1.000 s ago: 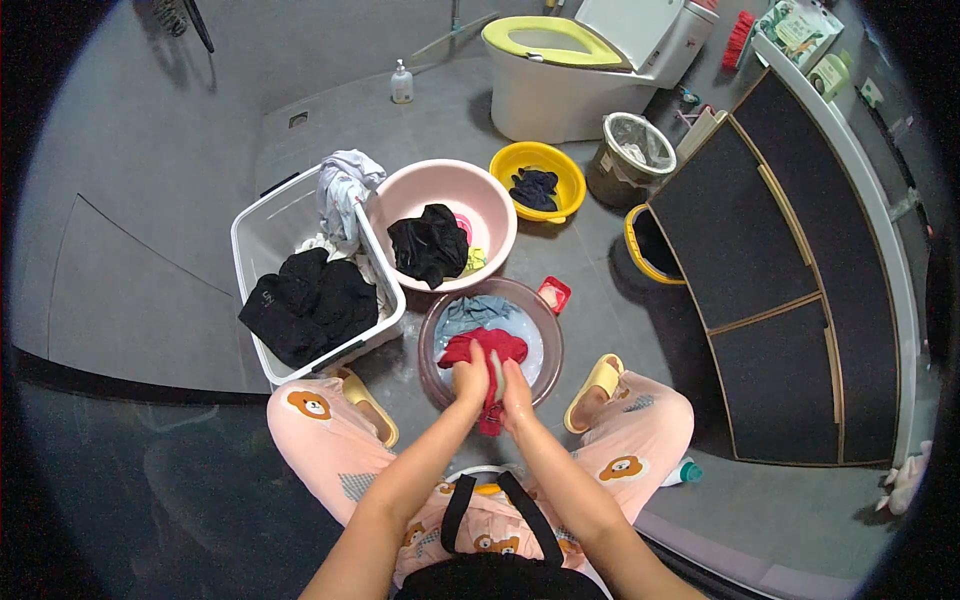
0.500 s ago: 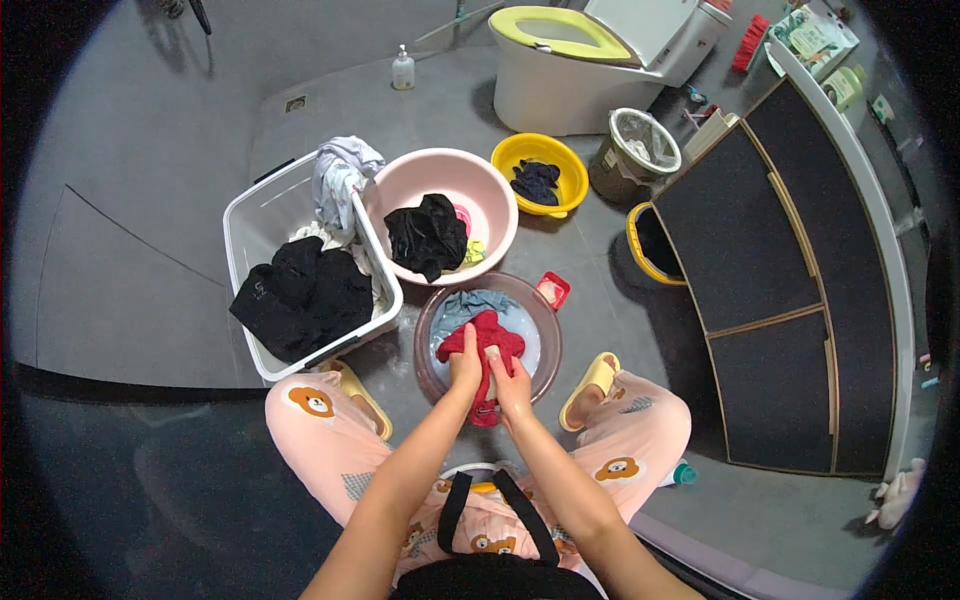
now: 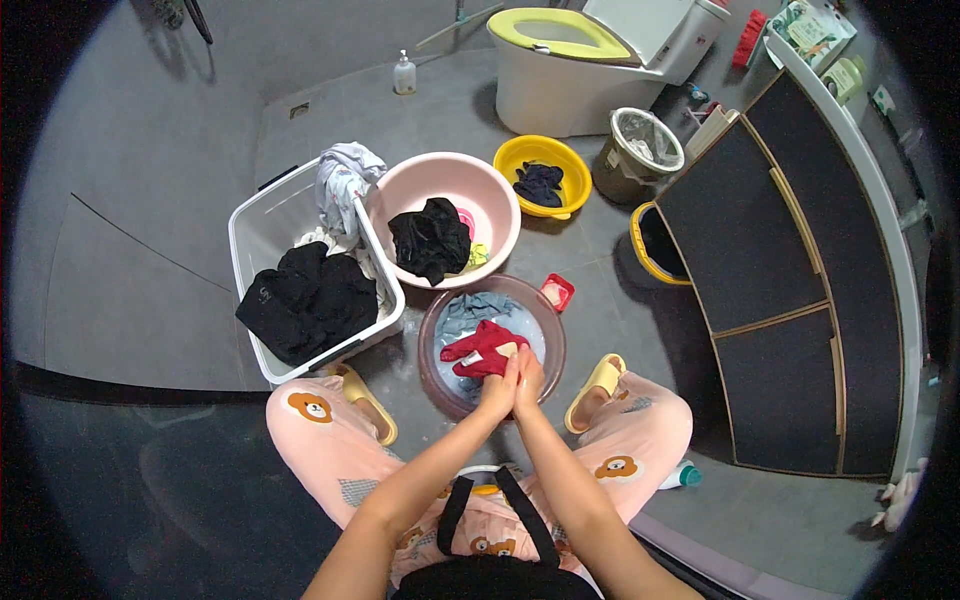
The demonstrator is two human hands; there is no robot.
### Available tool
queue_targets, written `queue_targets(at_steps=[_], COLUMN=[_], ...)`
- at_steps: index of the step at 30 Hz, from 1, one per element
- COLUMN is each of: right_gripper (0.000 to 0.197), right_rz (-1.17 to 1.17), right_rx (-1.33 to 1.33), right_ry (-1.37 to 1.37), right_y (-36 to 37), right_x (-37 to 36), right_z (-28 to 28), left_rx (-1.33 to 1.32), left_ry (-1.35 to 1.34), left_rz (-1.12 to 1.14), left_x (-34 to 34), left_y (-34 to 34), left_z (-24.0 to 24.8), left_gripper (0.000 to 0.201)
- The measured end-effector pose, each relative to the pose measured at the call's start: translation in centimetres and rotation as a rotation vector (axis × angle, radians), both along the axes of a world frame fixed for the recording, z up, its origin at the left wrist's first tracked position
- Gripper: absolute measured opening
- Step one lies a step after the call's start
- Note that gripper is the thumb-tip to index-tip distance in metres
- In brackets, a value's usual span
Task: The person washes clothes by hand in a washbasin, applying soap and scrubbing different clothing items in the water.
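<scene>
We reach both forearms forward and bring them together. Our left hand point(image 3: 497, 388) and right hand point(image 3: 528, 383) press side by side, fingers point(image 3: 507, 355) curled shut and pointing away from us.

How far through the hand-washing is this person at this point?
Looks early to midway. Possibly done: dark clothes in the pink basin and yellow basin. In hand: both hands rub a red garment over the brown basin. Left: black clothes piled in the white basket.
</scene>
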State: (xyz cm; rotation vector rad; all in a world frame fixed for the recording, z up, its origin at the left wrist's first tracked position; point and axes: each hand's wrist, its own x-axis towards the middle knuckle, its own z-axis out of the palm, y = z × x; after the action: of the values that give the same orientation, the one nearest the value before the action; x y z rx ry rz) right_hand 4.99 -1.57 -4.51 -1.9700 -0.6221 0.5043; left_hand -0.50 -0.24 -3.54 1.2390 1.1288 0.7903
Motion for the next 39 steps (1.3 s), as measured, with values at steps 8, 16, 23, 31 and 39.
queue_targets(at_steps=[8, 16, 23, 31, 39], right_gripper=[0.030, 0.045, 0.058, 0.068, 0.031], right_rz=[0.225, 0.232, -0.100, -0.023, -0.227], right_rx=[-0.057, 0.081, 0.156, 0.445, 0.440], right_ry=[-0.055, 0.086, 0.695, 1.471, 1.484], right_y=[-1.2, 0.7, 5.1, 2.8, 2.9], right_x=[-2.5, 0.1, 4.1, 9.0, 15.6], right_z=[3.2, 2.3, 0.9, -2.4, -9.6], left_rx=[-0.434, -0.357, -0.623, -0.888, -0.908], left_ry=[0.128, 0.235, -0.418, -0.905, -0.961], left_rz=[0.292, -0.003, -0.099, -0.001, 0.025], left_x=[-2.2, -0.2, 1.3, 0.6, 0.4], left_y=[5.4, 5.9, 4.2, 6.8, 9.6], left_z=[-4.1, -1.4, 0.4, 0.6, -1.6], left_gripper=[0.076, 0.078, 0.058, 0.051, 0.054])
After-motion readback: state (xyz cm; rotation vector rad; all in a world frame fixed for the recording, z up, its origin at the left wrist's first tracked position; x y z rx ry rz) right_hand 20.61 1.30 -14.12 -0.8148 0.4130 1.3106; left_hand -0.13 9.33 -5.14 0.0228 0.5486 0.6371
